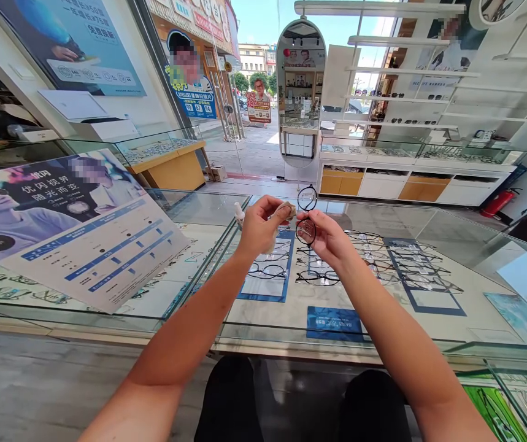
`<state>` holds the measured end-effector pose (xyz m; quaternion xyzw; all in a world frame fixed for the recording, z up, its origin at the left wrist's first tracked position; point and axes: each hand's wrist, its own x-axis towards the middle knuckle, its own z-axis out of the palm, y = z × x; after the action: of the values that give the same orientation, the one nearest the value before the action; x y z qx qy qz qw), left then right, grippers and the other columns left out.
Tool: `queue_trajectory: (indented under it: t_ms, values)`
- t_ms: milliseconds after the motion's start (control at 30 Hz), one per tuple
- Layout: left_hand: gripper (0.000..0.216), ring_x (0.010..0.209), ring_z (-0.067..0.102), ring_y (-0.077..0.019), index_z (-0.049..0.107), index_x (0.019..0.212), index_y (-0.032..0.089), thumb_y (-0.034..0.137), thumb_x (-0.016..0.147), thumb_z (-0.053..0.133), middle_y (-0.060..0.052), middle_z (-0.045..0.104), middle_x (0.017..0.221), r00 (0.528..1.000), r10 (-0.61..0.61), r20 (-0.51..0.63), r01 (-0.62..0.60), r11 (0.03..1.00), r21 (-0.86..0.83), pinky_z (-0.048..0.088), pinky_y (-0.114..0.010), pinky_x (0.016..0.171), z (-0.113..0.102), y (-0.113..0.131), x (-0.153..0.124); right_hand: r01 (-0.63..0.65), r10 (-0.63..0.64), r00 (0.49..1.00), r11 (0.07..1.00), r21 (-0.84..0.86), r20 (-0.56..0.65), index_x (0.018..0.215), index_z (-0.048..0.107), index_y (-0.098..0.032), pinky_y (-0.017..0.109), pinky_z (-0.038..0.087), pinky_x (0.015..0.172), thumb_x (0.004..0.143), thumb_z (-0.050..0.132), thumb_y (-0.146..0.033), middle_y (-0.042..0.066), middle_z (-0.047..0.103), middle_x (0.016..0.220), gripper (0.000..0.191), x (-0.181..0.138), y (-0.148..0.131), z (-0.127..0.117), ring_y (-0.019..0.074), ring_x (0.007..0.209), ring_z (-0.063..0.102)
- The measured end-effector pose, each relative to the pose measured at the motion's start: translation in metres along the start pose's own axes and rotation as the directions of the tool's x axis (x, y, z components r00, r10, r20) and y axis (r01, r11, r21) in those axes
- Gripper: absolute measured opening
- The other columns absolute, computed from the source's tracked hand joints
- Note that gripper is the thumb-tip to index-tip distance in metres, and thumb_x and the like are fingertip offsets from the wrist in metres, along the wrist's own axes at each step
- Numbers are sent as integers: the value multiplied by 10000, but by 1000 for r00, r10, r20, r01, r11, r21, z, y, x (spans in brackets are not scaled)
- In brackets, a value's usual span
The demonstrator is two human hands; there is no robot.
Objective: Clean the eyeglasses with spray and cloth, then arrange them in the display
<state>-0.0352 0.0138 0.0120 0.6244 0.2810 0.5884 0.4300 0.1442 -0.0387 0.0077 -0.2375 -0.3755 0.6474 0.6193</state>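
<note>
Above the glass counter, my right hand (330,236) grips a pair of round, dark-rimmed eyeglasses (308,197) by one lens. The frame is turned on end, one lens above the other, and the fingers show through the lower lens. My left hand (263,224) is closed on a small beige cloth (286,212), whose end pokes out by the thumb and below the palm. The cloth comes close to the rim; whether they touch I cannot tell. Just behind my left hand stands a small white bottle (239,215), partly hidden.
Under the glass top (263,328), rows of eyeglasses (369,252) lie on blue-edged cards. A large printed board (74,227) leans on the counter at left. A blue card (334,323) lies near the front edge. Beyond stand an oval mirror (300,92) and white display shelves (405,98).
</note>
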Motion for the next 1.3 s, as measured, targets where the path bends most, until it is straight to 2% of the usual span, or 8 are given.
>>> queue_trajectory:
  t_ms: [200,400,533,767,900,1000,1133,1300]
  values:
    - [536,874,732,-214,787,925,220,718,784,929,-51,789,917,998,59,36,-62,995,81,624,-356,800,4,-1,-4,-12,12,1000,1000,-17,13,828,758,-230,246,624,748,735,1006,-404,36,833,1019,317,0,3,2,143,861,731]
    - [505,915,727,-250,847,952,241,740,881,835,-74,805,964,978,100,184,-132,976,174,585,-390,827,-3,0,-2,-10,11,1000,999,-43,22,825,783,-219,244,607,750,745,1002,-417,40,833,965,306,1,3,0,141,839,722]
    - [488,948,731,-267,857,921,243,728,868,853,-91,802,980,972,116,207,-153,973,171,594,-413,847,-5,2,0,-6,7,1000,999,-52,26,830,803,-206,223,585,743,703,1025,-458,30,827,930,359,1,4,-1,120,805,708]
    - [460,900,709,-246,856,830,232,691,834,889,-106,780,955,960,71,273,-124,975,183,562,-356,744,-10,5,3,5,3,999,982,-190,44,795,784,-217,233,536,709,724,1018,-480,21,822,872,359,1,1,-4,124,774,694]
    - [486,922,704,-249,848,828,218,703,837,879,-112,778,961,963,67,261,-127,967,222,533,-326,703,-11,2,3,-28,42,996,985,-169,78,796,793,-203,226,543,707,692,1028,-507,27,819,871,398,0,-4,-4,118,761,685]
    - [521,881,694,-224,843,875,191,706,819,901,-90,770,914,976,2,218,-39,986,163,535,-315,735,-10,-2,3,-3,14,997,990,-138,76,800,786,-199,234,562,724,667,1038,-516,34,821,904,426,-2,-9,-3,121,769,691]
    - [577,779,641,-162,841,936,162,713,788,930,-54,760,860,974,-129,185,130,991,7,518,-285,751,-7,-4,2,96,-98,995,990,-102,-20,786,757,-229,245,569,726,643,1054,-502,17,819,917,428,0,-13,-3,130,784,697]
    - [577,797,647,-159,855,941,161,688,738,974,-52,792,915,961,-211,180,225,972,-64,519,-268,753,2,-2,-4,159,-166,983,984,-86,-77,780,753,-237,252,562,723,639,1056,-493,10,805,924,421,2,-12,-3,126,780,673]
